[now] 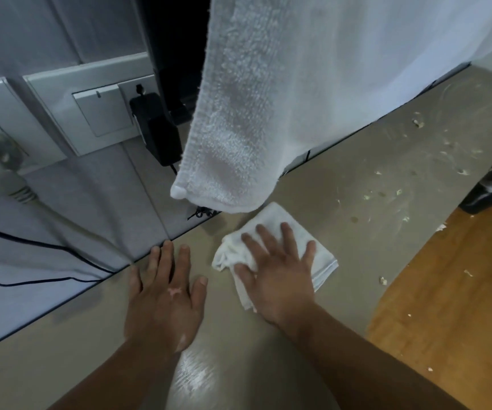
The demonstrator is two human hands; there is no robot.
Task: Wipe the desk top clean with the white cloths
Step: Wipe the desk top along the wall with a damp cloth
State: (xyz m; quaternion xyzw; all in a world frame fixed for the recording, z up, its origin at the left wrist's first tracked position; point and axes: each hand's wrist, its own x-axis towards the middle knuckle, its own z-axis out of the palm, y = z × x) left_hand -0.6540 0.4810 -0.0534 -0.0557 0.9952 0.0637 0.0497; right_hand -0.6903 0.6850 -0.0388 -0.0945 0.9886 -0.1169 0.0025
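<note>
Nearest us, two bare forearms reach in over a beige table (61, 350), whose near surface catches a glare. The left hand (165, 294) lies flat on the bare top with fingers spread, its grip released and holding nothing. Its fingertips come close to the table's back edge by the wall.

Just to the right, the right hand (277, 279) presses palm-down on a folded white cloth (323, 266). The fingers are straight and fanned, and the grip is loose rather than clenched. The cloth lies on the table, bunched at its left corner.

Just beyond it we see a thick white towel (233, 128) hanging from above, its lower end close over the cloth; we cannot tell whether they touch. Farther right, pale scraps (398, 192) and smears dot the table.

Off the table's right edge lies a wooden floor (446, 291) with a dark bin (487, 193) on it. On the far-left wall, sockets (97, 113) hold a black adapter (156, 128), and cables (31, 241) trail down.
</note>
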